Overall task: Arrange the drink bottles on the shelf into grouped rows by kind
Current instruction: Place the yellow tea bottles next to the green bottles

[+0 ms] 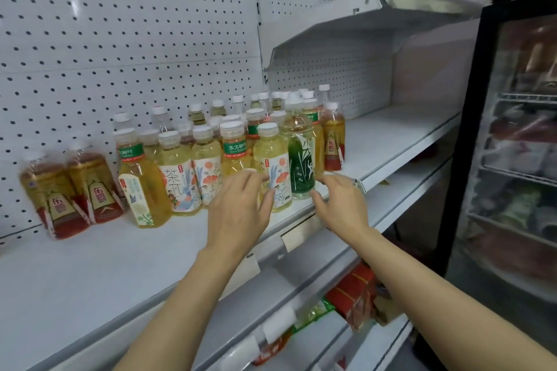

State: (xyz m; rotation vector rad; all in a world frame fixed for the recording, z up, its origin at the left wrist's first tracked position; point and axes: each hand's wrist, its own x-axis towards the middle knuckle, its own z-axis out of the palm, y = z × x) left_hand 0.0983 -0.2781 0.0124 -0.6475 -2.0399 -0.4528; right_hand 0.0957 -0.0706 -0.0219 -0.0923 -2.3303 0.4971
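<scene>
A cluster of clear plastic bottles [229, 141] with ribbed white screw caps is stood on a smooth white metal shelf [90, 265], backed by a white pegboard panel [120, 24] dotted with small holes. Most bottles are filled with pale yellow liquid; a few at the back and right hold darker amber drink. At the front, a bottle with a floral paper label [272, 172] is seen just beside a bottle with a green bamboo-patterned label [301, 166], and both are set near the shelf's front edge. Further left, two more floral-label bottles [193, 172] are lined up, then a taller squarish bottle with a green neck band [140, 181]. Well to the left, two squat bottles with red and gold labels [72, 187] are placed apart from the cluster, tilted in the wide-angle view.

The left hand [241, 208] is held with loosely spread, relaxed fingers in front of the floral-label bottle; whether it is touched cannot be told. The right hand [340, 205] is held with fingers partly spread near the base of the green-label bottle, and nothing is gripped by it.

On the lower shelves, red and green glossy packets [346, 301] are stacked. At the right, a black-framed glass-door cooler [470, 129] is seen, its contents blurred.
</scene>
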